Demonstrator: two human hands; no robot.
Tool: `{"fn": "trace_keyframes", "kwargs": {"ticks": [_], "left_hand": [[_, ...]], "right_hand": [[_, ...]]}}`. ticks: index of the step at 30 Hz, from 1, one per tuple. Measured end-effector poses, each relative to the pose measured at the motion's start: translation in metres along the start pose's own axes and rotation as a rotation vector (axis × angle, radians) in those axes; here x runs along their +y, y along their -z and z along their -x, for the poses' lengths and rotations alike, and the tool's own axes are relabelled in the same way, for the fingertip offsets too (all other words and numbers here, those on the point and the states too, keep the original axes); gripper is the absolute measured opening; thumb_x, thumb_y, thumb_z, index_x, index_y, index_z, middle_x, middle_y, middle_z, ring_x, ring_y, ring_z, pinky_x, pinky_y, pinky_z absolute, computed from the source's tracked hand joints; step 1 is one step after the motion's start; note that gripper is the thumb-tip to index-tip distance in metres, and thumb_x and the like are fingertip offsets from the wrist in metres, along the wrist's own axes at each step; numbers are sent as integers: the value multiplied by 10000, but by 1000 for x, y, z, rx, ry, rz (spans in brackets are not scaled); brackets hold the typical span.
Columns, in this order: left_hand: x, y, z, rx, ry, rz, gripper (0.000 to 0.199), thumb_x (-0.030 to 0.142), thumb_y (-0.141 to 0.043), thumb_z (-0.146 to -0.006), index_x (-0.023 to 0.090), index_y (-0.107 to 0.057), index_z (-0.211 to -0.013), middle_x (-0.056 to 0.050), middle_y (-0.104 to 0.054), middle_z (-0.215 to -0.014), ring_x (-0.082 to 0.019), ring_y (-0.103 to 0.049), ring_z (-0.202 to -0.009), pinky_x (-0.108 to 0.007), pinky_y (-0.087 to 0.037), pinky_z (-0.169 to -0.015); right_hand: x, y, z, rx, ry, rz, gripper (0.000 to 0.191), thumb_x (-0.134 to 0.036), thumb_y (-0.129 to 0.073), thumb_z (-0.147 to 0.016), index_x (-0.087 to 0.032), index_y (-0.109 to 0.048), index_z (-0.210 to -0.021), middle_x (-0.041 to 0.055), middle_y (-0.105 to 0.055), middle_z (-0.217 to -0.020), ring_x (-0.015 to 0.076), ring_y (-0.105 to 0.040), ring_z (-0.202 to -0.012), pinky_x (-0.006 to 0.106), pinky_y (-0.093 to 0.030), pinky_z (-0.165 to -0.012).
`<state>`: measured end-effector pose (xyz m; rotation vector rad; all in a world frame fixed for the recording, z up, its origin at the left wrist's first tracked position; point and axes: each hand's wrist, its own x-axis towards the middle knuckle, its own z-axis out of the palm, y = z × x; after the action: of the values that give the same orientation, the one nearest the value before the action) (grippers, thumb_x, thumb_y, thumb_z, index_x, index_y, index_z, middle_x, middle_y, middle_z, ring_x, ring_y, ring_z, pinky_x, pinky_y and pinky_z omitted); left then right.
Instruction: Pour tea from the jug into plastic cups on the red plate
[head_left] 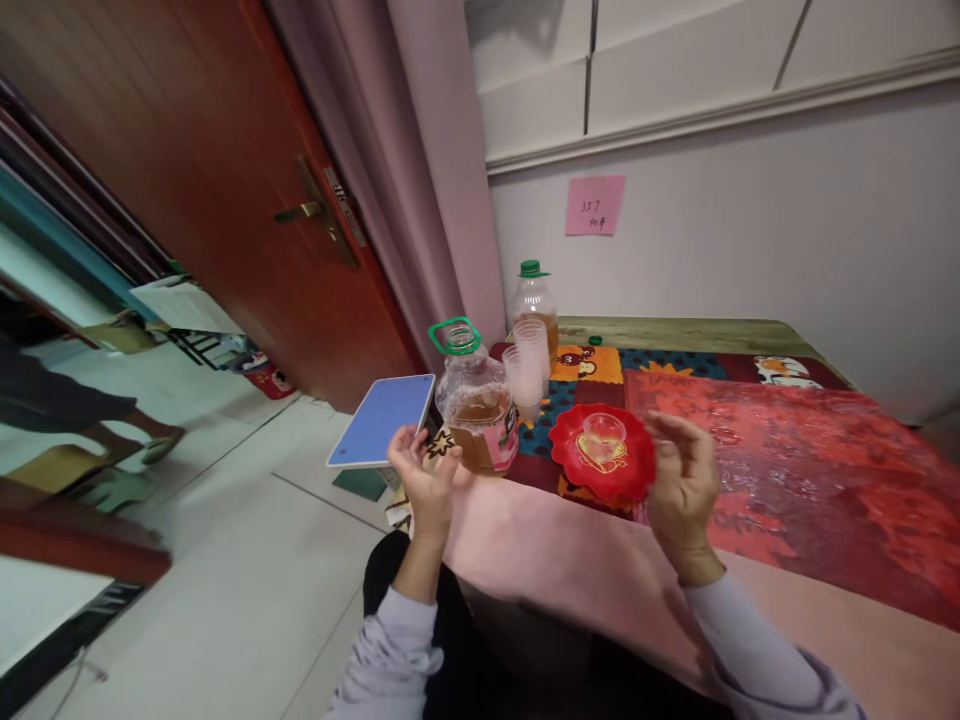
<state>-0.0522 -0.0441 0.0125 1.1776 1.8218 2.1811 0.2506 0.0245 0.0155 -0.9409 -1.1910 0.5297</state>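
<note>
My left hand (426, 480) is raised beside the near jug (480, 420), its fingers apart and nothing in them. That clear plastic jug holds brown liquid and has a green carrying ring around its uncapped neck. To the right, my right hand (684, 490) hovers at the edge of a red scalloped plate (564, 462), fingers loosely bent and apart; I cannot tell whether it touches the rim. A clear plastic cup (604, 432) stands on the plate. Stacked clear cups (531, 355) rise just right of the near jug.
Behind the cups stands another jug (551, 325) with a green cap. A small green cap (595, 340) lies near the wall. Red plastic sheeting (795, 480) covers the table's right side. A blue-topped stool (386, 415) is at left, near a wooden door (225, 200). Someone's legs show far left.
</note>
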Motion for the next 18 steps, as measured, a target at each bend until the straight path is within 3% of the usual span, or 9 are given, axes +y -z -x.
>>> {"fn": "trace_keyframes", "kwargs": {"ticks": [4, 6, 8, 13, 15, 18], "left_hand": [[3, -10, -40, -334, 121, 166, 1129, 742, -914, -580, 244, -439, -1474, -229, -525, -1560, -386, -583, -1420, -501, -481, -1165], [6, -16, -47, -543, 189, 199, 1161, 690, -960, -534, 213, -497, -1485, -229, -624, -1486, -403, -635, -1359, -512, -520, -1126], [8, -19, -52, -693, 252, 195, 1116, 640, -983, -519, 183, -580, -1454, -223, -695, -1407, -417, -673, -1301, -531, -535, -1106], [-4, -23, -70, -792, 274, 234, 1117, 802, -880, -527, 189, -651, -1432, -206, -743, -1327, -430, -671, -1297, -565, -519, -1123], [-7, -26, -73, -796, 252, 244, 1167, 861, -836, -516, 174, -639, -1439, -211, -735, -1330, -430, -661, -1304, -572, -511, -1129], [-5, -28, -69, -785, 255, 220, 1100, 764, -896, -523, 169, -641, -1413, -204, -733, -1326, -426, -668, -1284, -559, -512, -1133]], "right_hand": [[-27, -44, 27, -394, -75, -152, 381, -498, -660, -994, -255, -643, -1287, 142, -719, -1281, 270, -743, -1011, 429, -640, -840], [-25, -65, 39, -487, -160, -206, 407, -518, -666, -986, -264, -628, -1302, 142, -703, -1315, 265, -750, -1007, 405, -654, -783], [-16, -84, 48, -522, -237, -225, 472, -543, -669, -978, -262, -602, -1352, 155, -681, -1366, 292, -739, -1119, 423, -664, -824], [7, -122, 52, -580, -300, -260, 733, -592, -645, -978, -241, -435, -1586, 197, -492, -1634, 359, -499, -1519, 506, -617, -1050], [12, -132, 51, -611, -296, -271, 816, -606, -667, -960, -237, -389, -1631, 194, -423, -1691, 366, -447, -1558, 502, -624, -1049], [16, -138, 46, -668, -276, -247, 909, -610, -746, -903, -257, -378, -1655, 183, -449, -1681, 381, -489, -1526, 504, -653, -988]]}}
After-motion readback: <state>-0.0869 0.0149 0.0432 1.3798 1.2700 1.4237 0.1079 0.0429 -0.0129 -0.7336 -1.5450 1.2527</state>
